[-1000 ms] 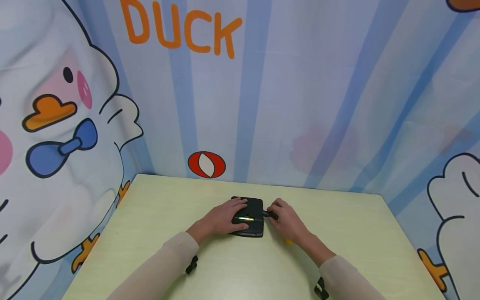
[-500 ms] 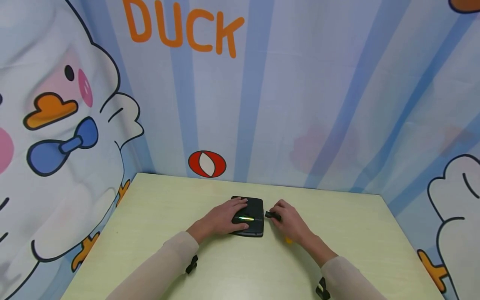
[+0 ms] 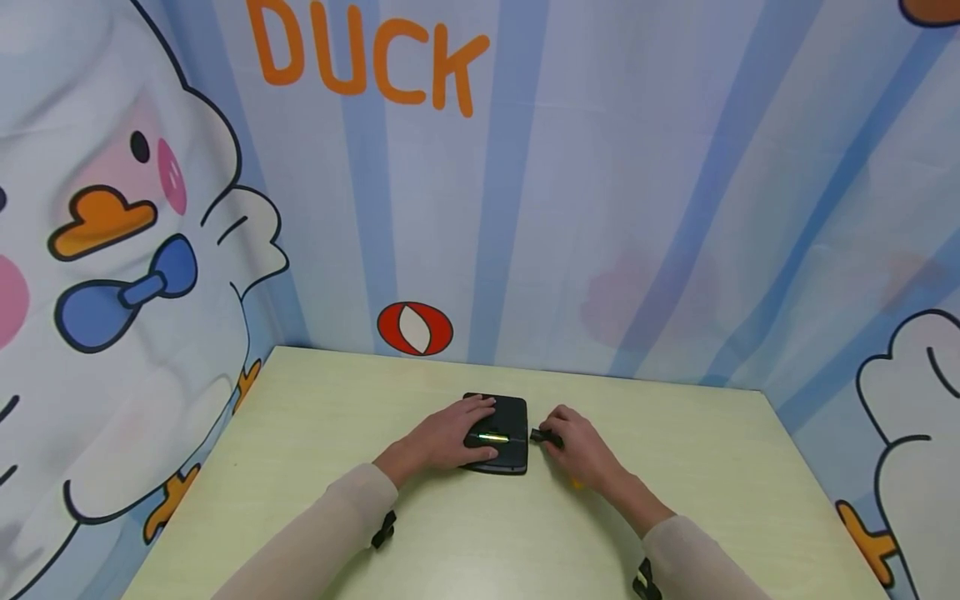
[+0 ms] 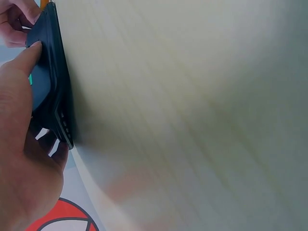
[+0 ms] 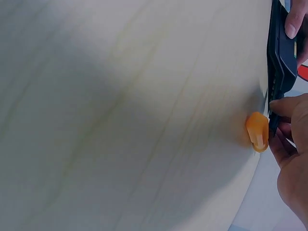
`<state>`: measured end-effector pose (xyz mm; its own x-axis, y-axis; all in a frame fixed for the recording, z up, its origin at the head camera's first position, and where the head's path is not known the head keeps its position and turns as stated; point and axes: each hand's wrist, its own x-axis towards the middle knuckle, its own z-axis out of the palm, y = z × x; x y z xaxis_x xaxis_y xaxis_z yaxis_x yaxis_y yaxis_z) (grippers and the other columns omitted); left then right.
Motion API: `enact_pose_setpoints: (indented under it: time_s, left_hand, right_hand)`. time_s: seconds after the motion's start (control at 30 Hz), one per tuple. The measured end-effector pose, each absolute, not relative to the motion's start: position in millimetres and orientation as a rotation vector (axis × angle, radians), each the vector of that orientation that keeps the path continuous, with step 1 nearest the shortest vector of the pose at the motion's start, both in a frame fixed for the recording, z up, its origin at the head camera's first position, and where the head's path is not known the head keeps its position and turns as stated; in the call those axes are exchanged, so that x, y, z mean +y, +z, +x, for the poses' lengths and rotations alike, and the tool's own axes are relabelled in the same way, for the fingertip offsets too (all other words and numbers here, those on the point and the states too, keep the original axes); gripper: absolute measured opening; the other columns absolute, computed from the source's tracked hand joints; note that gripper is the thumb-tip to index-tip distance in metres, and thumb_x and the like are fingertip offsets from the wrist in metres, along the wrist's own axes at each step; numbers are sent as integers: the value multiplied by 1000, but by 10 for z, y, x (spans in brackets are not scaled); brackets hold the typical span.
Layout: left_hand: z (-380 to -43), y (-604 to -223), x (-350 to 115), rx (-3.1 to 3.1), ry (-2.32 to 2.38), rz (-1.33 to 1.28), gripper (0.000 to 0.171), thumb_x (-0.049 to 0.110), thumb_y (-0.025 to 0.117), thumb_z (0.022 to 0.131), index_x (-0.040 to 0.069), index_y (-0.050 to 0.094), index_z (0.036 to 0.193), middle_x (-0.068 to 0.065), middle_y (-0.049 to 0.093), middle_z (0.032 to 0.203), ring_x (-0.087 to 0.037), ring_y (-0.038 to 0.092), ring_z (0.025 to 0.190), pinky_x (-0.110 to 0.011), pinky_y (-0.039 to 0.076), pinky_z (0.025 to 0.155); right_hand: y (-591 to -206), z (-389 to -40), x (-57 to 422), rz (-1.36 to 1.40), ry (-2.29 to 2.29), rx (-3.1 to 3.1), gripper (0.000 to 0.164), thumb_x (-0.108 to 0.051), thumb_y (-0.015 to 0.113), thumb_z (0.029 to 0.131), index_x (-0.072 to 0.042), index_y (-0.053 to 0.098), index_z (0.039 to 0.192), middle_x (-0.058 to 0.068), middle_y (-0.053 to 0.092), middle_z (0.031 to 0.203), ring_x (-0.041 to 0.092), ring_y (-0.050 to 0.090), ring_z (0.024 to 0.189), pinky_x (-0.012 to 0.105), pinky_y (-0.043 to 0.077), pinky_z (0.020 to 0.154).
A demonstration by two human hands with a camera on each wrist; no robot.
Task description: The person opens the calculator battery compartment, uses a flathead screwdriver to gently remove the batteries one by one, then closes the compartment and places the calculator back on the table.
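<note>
A flat, black rectangular device (image 3: 512, 417) lies on the table, with a thin yellow-green strip on its top. My left hand (image 3: 450, 433) holds it from the left, thumb and fingers spread over it. The left wrist view shows that thumb on the device (image 4: 45, 77) and fingertips at its edge, where small pale marks show. Just right of the device, my right hand (image 3: 577, 446) pinches a short black plug-like piece (image 3: 547, 436) between thumb and fingers. A narrow gap parts the two in the head view. Below the right hand sits a small orange piece (image 5: 257, 131), mostly hidden from above.
The pale wooden table (image 3: 337, 392) runs back to a striped fabric backdrop (image 3: 570, 183) printed with ducks. Each sleeve has a black wrist strap, at the left cuff (image 3: 383, 530) and at the right cuff (image 3: 645, 580).
The right hand has drawn the black plug-like piece a little to the right, away from the device's edge it met earlier. The left hand has stayed on the device.
</note>
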<state>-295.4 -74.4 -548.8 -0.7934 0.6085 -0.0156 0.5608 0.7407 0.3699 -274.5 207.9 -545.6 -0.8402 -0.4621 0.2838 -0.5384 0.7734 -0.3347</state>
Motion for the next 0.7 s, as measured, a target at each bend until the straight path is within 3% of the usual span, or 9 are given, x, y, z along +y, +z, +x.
enact_pose_setpoints:
  time_s: [0.7]
  left_hand:
    - [-2964, -5517, -744, 2795, 562, 934, 80, 61, 64, 100, 16, 45, 163, 1, 34, 172, -22, 28, 159, -47, 34, 125]
  right_hand:
    - [-5494, -2743, 2109, 885, 501, -2784, 13, -3, 84, 90, -4, 80, 102, 4, 66, 102, 22, 64, 95, 43, 59, 88]
